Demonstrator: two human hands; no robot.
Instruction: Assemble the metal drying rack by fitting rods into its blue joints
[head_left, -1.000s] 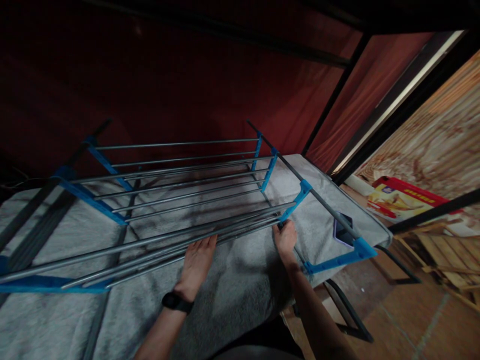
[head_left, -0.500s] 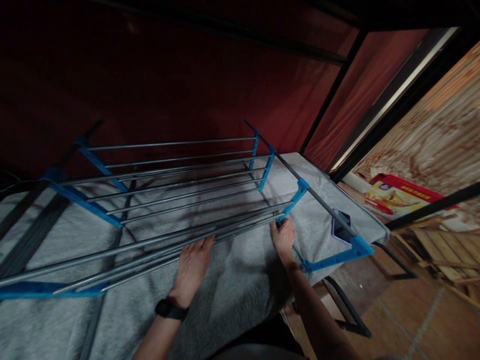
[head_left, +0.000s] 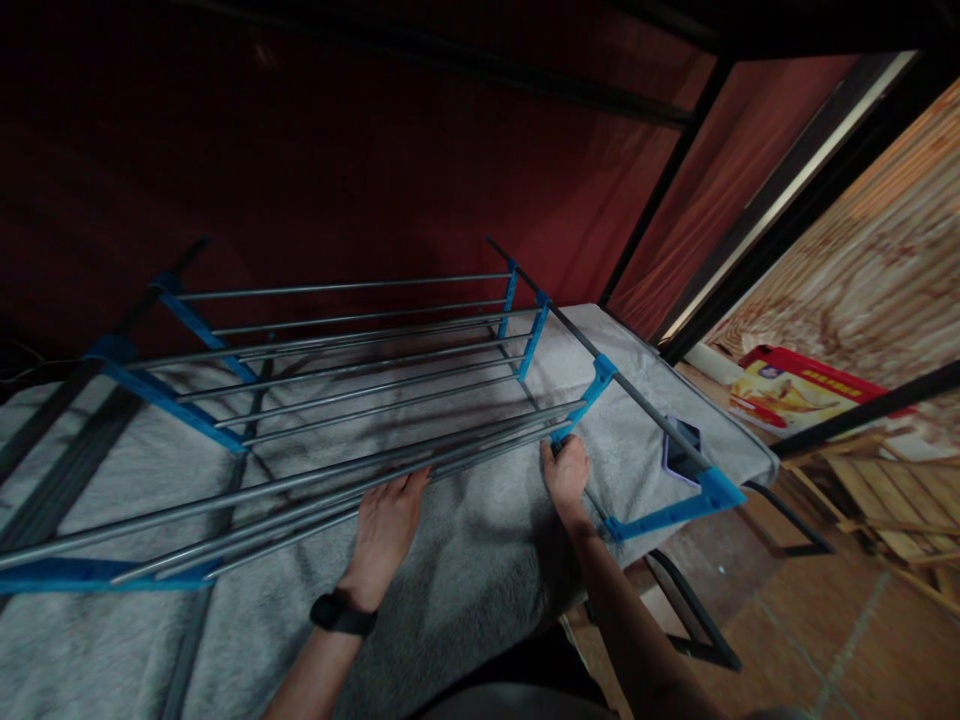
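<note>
The rack (head_left: pixel 166 402) stretches over grey cloth (head_left: pixel 465 600) from the frame's left edge to right of centre. At lower centre, the left hand (head_left: pixel 386 525) rests half-open against its near rods (head_left: pixel 487 450); I can't tell whether it grips. Rightward, the right hand (head_left: pixel 568 475) curls closed around a blue bracket's (head_left: pixel 589 400) lower end.

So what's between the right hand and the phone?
Only bare grey cloth lies between the right hand and the phone; the head view shows it.
</note>
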